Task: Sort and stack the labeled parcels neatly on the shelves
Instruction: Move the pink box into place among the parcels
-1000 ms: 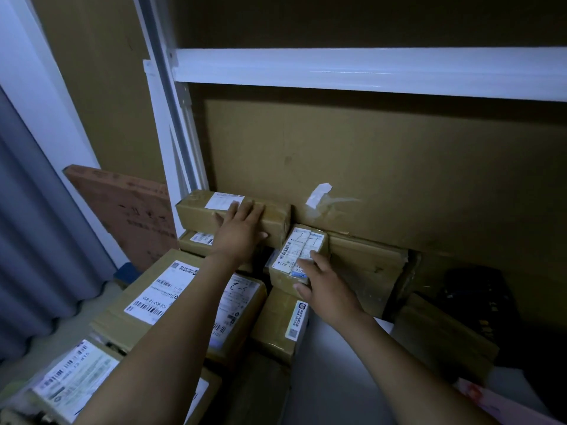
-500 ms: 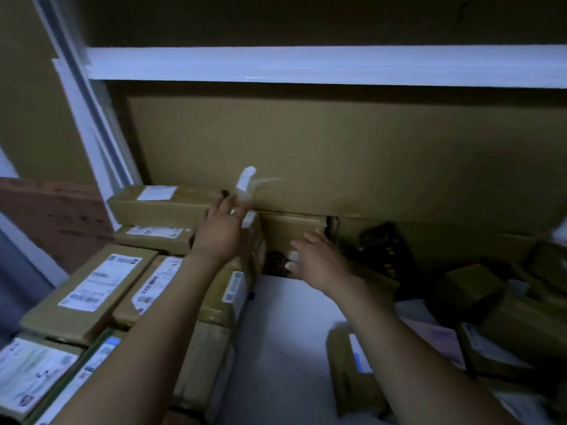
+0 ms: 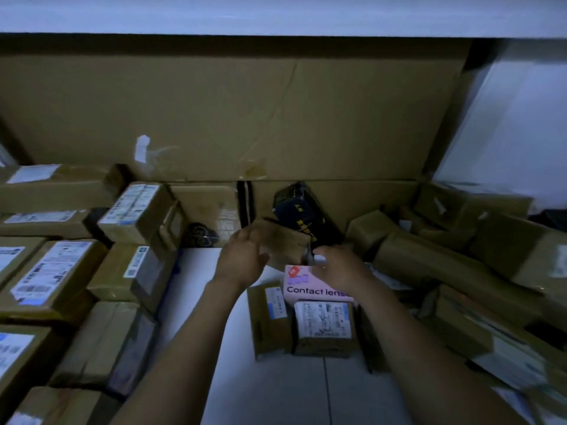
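- Both hands are on one small brown parcel (image 3: 285, 242), mid-shelf near the back. The left hand (image 3: 242, 259) curls round its left end and the right hand (image 3: 334, 268) grips its right end. The frame is blurry, so exact finger placement is unclear.
- The parcel sits tilted, with its far side touching a black package (image 3: 303, 210). A pink contact lens box (image 3: 306, 286) lies just in front, under the right hand.
- Step in hand, probably: pulling this parcel out of the clutter to sort it. Lift straight up first so the black package doesn't drag along, keep both ends level, and turn the label up for reading.
- Neat stacks (image 3: 55, 271) fill the left. A loose pile (image 3: 460, 265) lies on the right.
- Open room: a bare white strip of shelf (image 3: 199, 302) runs between the left stacks and the labeled box (image 3: 322, 326). It looks like the best lane for moving the parcel leftward.
- Edges: the upper shelf board (image 3: 276, 13) is overhead, so keep the lift low. The cardboard back panel (image 3: 245, 118) is close behind, with little room to push back.
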